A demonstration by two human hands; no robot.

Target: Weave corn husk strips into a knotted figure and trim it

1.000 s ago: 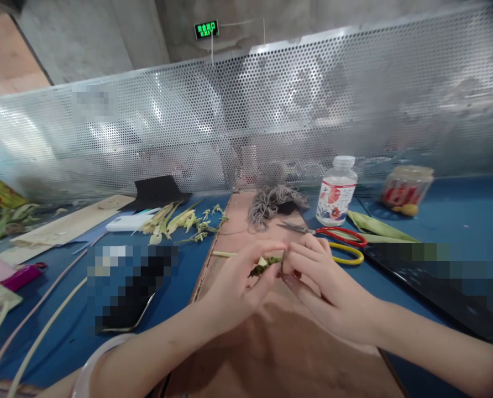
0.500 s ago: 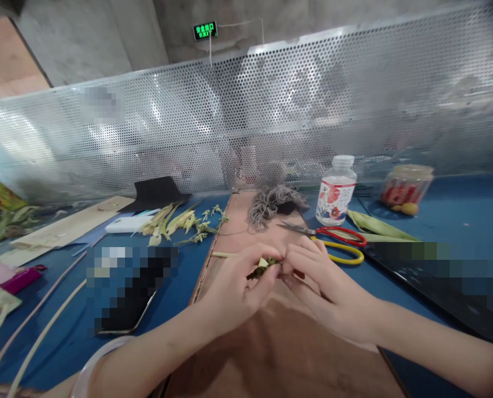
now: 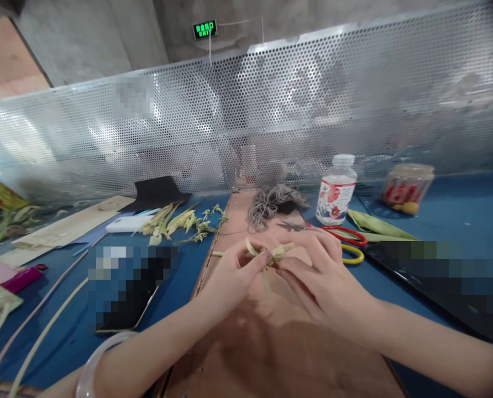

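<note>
Over the wooden board (image 3: 263,354), both my hands pinch a small bundle of pale yellow-green leafy strips (image 3: 278,252). My left hand (image 3: 234,276) grips it between thumb and fingers, and one strip curls up beside the thumb. My right hand (image 3: 321,271) closes on the other side, its fingertips close to the left thumb. A thin pale strip hangs below the bundle. Scissors (image 3: 346,235) with one red and one yellow handle lie just behind my right hand, which partly covers them. What the right fingertips press on is partly hidden.
Grey yarn (image 3: 273,204) lies at the board's far end, near a labelled clear bottle (image 3: 336,190). A jar (image 3: 408,188) and a long green leaf (image 3: 379,225) are to the right. Cut plant pieces (image 3: 180,221) and a dark phone (image 3: 134,298) lie left. A perforated metal screen (image 3: 271,110) stands behind.
The bundle has turned in my fingers: its dark green part no longer shows, and pale strips now stick out. My right hand has shifted slightly, covering more of the scissors.
</note>
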